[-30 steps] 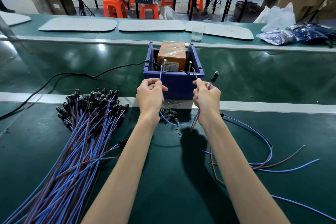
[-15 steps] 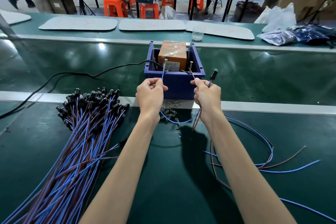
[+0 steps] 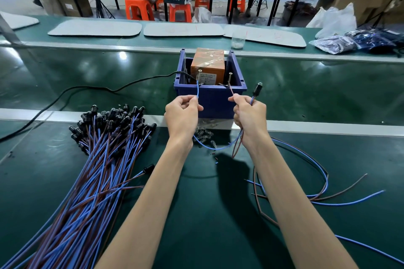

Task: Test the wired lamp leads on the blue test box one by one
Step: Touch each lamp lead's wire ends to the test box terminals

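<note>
- Head cam: your left hand (image 3: 182,116) pinches the blue wire (image 3: 197,91) btw thumb & forefinger, other fingers curled under.
- Right hand (image 3: 249,116) pinches the brown wire (image 3: 231,91) at the thumb tip. It also grips the same lead lower down, so the lamp head (image 3: 257,89) sticks up just right of the knuckles.
- Both wire ends run fwd from your fingertips to the blue test box (image 3: 211,100), just beyond both hands. Blue end goes to the left post (image 3: 199,73), brown end to the right post (image 3: 230,76).
- To do this step well, I'd say: press both bare tips on their posts at the same time, hold steady, eyes on the lamp head. Keep fingers back on the insulation & don't let the tips cross.
- Slack loop of the lead hangs btw your wrists.
- Further out: bundle of leads (image 3: 98,159) lies well left of the left hand. A few loose leads (image 3: 317,183) lie right of the right forearm.
- Hard to make out: whether the tips actually touch the posts, and whether the lamp is lit (too small).
- Label on the orange block (image 3: 207,64) inside the box isn't readable.
- Bundle's far ends are cut off at the bottom-left edge, and your palms are hidden.
</note>
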